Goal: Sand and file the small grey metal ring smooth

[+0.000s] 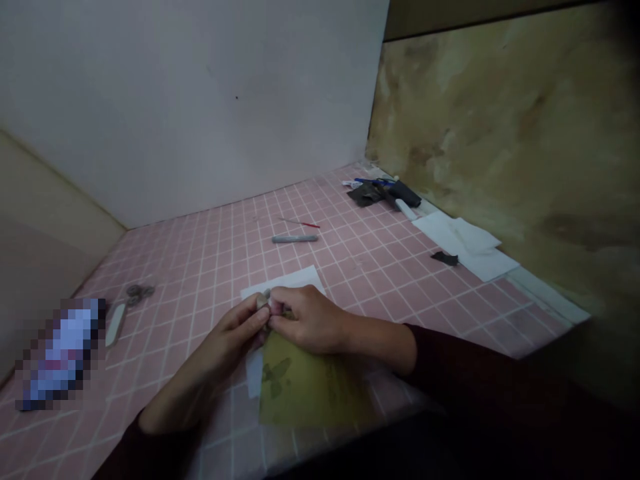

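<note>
- Between the two grips sits a small pale piece [263, 302], mostly hidden; the left grip [243, 327] pinches it between thumb and finger.
- Just beside it, the right grip [316, 320] has its fingers curled inward; what they hold, I cannot tell.
- Beneath both, a yellow sheet [303, 393] overlaps white paper [290, 275] on the pink gridded counter [220, 257].
- Beyond the paper lie a grey stick [295, 239] and a thin red tool [309, 225].

Left forearm [175, 393]: slants inward from lower left, bare beyond its sleeve [150, 445]
Left hand [237, 330]: thumb [257, 321] and index finger [244, 309] pinched
Right forearm [387, 340]: comes in from the right, nearly level
Right hand [317, 317]: back upward, fingers curled inward
Fingertips: right beside one another; whether they touch is unclear
</note>
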Action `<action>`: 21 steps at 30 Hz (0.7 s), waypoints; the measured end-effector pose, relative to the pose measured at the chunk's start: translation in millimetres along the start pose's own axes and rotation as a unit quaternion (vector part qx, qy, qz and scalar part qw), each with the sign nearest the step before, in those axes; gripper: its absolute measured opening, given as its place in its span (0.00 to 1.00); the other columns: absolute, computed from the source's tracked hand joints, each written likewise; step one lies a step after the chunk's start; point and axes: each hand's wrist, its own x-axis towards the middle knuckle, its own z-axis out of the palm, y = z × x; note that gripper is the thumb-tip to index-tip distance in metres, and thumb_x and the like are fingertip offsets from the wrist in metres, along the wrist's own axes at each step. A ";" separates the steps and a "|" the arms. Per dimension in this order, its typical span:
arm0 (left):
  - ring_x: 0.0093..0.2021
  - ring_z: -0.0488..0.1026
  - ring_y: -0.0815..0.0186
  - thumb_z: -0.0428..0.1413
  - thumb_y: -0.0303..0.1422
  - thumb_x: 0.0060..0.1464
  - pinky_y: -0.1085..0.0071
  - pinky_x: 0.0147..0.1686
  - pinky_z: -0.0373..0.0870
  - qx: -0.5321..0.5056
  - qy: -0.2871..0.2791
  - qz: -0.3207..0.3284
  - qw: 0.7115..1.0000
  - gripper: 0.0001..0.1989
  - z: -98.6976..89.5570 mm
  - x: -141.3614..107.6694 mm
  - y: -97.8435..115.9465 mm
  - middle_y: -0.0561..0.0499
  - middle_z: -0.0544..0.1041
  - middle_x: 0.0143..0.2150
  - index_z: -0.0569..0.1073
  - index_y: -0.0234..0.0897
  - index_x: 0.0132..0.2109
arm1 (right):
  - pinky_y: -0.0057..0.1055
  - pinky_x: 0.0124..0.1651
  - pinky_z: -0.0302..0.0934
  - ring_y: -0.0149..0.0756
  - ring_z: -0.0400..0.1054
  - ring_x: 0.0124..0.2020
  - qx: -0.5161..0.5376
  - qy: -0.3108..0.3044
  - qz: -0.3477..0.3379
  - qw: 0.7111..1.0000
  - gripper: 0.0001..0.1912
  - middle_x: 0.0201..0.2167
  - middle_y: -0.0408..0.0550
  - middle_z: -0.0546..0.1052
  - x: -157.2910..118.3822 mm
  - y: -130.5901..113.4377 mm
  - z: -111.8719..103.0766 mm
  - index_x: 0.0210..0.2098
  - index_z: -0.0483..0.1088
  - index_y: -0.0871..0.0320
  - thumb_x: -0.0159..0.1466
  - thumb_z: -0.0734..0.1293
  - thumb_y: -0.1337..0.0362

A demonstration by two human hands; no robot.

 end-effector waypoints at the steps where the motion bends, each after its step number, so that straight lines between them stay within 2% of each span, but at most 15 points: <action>1: 0.27 0.56 0.71 0.55 0.43 0.61 0.74 0.26 0.56 0.004 0.001 0.010 1.000 0.13 0.0 -0.9 0.3 0.56 0.60 0.28 0.67 0.38 0.36 | 0.28 0.34 0.52 0.29 0.60 0.30 0.000 0.002 0.001 1.000 0.06 0.26 0.40 0.67 -0.1 -1.5 -0.6 0.27 0.61 0.57 0.58 0.65 0.68; 3: 0.29 0.59 0.70 0.55 0.41 0.62 0.73 0.29 0.58 0.065 0.015 0.063 0.996 0.11 -0.1 -4.6 3.2 0.55 0.62 0.30 0.67 0.38 0.37 | 0.27 0.32 0.53 0.29 0.59 0.28 0.068 -0.034 0.076 0.994 0.08 0.25 0.40 0.65 2.0 -3.7 -2.3 0.27 0.61 0.58 0.59 0.65 0.66; 6: 0.33 0.62 0.68 0.54 0.38 0.63 0.72 0.33 0.60 0.143 0.021 0.120 0.982 0.09 -0.8 -8.6 7.6 0.53 0.65 0.33 0.67 0.38 0.39 | 0.27 0.29 0.54 0.28 0.58 0.24 0.226 -0.153 0.211 0.939 0.07 0.23 0.39 0.64 6.1 -4.3 -3.9 0.28 0.62 0.58 0.60 0.65 0.64; 7: 0.33 0.62 0.68 0.54 0.38 0.63 0.72 0.32 0.59 0.142 0.017 0.117 0.983 0.09 -1.3 -8.3 7.6 0.53 0.65 0.33 0.67 0.38 0.39 | 0.27 0.29 0.54 0.28 0.58 0.24 0.240 -0.167 0.221 0.930 0.07 0.23 0.40 0.64 6.4 -4.0 -3.6 0.29 0.62 0.58 0.60 0.64 0.64; 8: 0.31 0.61 0.69 0.53 0.39 0.64 0.73 0.31 0.58 0.129 0.012 0.104 0.986 0.09 -1.8 -7.1 6.8 0.54 0.64 0.32 0.66 0.38 0.38 | 0.27 0.29 0.54 0.28 0.58 0.25 0.222 -0.152 0.206 0.941 0.07 0.24 0.40 0.65 5.8 -3.7 -3.0 0.28 0.62 0.58 0.60 0.65 0.64; 10: 0.28 0.57 0.71 0.53 0.40 0.64 0.74 0.28 0.56 0.078 -0.005 0.060 0.995 0.11 -2.6 -3.6 3.7 0.56 0.61 0.29 0.66 0.37 0.37 | 0.27 0.31 0.52 0.29 0.58 0.27 0.117 -0.074 0.112 0.984 0.08 0.24 0.40 0.65 3.1 -3.3 -1.0 0.27 0.61 0.58 0.59 0.66 0.66; 11: 0.27 0.54 0.71 0.52 0.41 0.64 0.74 0.27 0.54 0.050 -0.015 0.040 0.998 0.12 -2.6 -2.1 2.3 0.56 0.59 0.29 0.65 0.37 0.37 | 0.27 0.32 0.52 0.29 0.58 0.28 0.061 -0.036 0.055 0.996 0.08 0.25 0.40 0.65 1.7 -3.4 -0.1 0.27 0.61 0.58 0.59 0.66 0.67; 12: 0.26 0.53 0.72 0.52 0.41 0.64 0.74 0.26 0.53 0.029 -0.019 0.032 0.999 0.12 -2.4 -1.3 1.5 0.57 0.58 0.28 0.65 0.37 0.36 | 0.28 0.34 0.51 0.29 0.58 0.29 0.023 -0.009 0.014 1.000 0.07 0.25 0.40 0.66 0.7 -3.6 0.6 0.27 0.61 0.58 0.59 0.65 0.68; 13: 0.26 0.53 0.72 0.51 0.41 0.64 0.74 0.26 0.53 0.022 -0.017 0.036 0.999 0.12 -1.9 -1.4 1.5 0.56 0.58 0.29 0.65 0.37 0.37 | 0.28 0.34 0.51 0.29 0.58 0.29 0.012 0.001 0.001 1.000 0.07 0.25 0.40 0.66 0.5 -3.9 0.9 0.27 0.61 0.58 0.59 0.65 0.69; 14: 0.27 0.54 0.71 0.52 0.40 0.64 0.74 0.27 0.54 0.030 -0.006 0.052 0.998 0.12 -1.4 -2.3 2.3 0.56 0.59 0.29 0.66 0.37 0.37 | 0.27 0.33 0.51 0.28 0.58 0.28 0.034 -0.002 0.021 0.999 0.07 0.25 0.39 0.65 1.1 -4.2 0.9 0.27 0.61 0.58 0.59 0.65 0.69; 16: 0.30 0.58 0.71 0.52 0.38 0.64 0.73 0.30 0.57 0.075 0.018 0.100 0.992 0.09 -0.3 -5.6 5.6 0.55 0.62 0.31 0.67 0.38 0.38 | 0.27 0.30 0.51 0.27 0.57 0.25 0.148 -0.048 0.128 0.980 0.09 0.23 0.39 0.64 4.2 -4.4 0.1 0.26 0.61 0.58 0.58 0.67 0.66; 18: 0.34 0.61 0.70 0.53 0.36 0.64 0.73 0.33 0.59 0.107 0.026 0.133 0.985 0.06 -0.1 -8.1 8.1 0.54 0.65 0.34 0.68 0.39 0.41 | 0.27 0.27 0.50 0.27 0.55 0.22 0.268 -0.116 0.230 0.928 0.10 0.21 0.38 0.63 7.4 -4.1 -0.7 0.26 0.61 0.57 0.58 0.67 0.63; 19: 0.34 0.62 0.69 0.53 0.36 0.64 0.73 0.34 0.59 0.108 0.024 0.134 0.985 0.06 -0.3 -8.3 8.2 0.54 0.65 0.34 0.68 0.39 0.41 | 0.27 0.26 0.50 0.26 0.55 0.21 0.297 -0.135 0.253 0.911 0.10 0.21 0.37 0.62 8.1 -3.8 -0.7 0.26 0.60 0.57 0.58 0.67 0.63; 20: 0.34 0.61 0.70 0.53 0.37 0.64 0.73 0.34 0.59 0.099 0.018 0.124 0.987 0.06 -0.9 -7.6 7.4 0.54 0.65 0.34 0.67 0.39 0.41 | 0.27 0.26 0.51 0.27 0.55 0.21 0.294 -0.132 0.250 0.913 0.10 0.21 0.38 0.63 7.8 -3.6 -0.4 0.26 0.60 0.57 0.58 0.67 0.63; 21: 0.32 0.60 0.70 0.53 0.37 0.64 0.73 0.32 0.59 0.082 0.010 0.105 0.991 0.08 -1.5 -6.2 5.7 0.54 0.64 0.33 0.67 0.38 0.40 | 0.27 0.27 0.51 0.27 0.55 0.22 0.261 -0.111 0.220 0.933 0.10 0.22 0.38 0.63 6.8 -3.6 0.1 0.26 0.60 0.57 0.58 0.67 0.64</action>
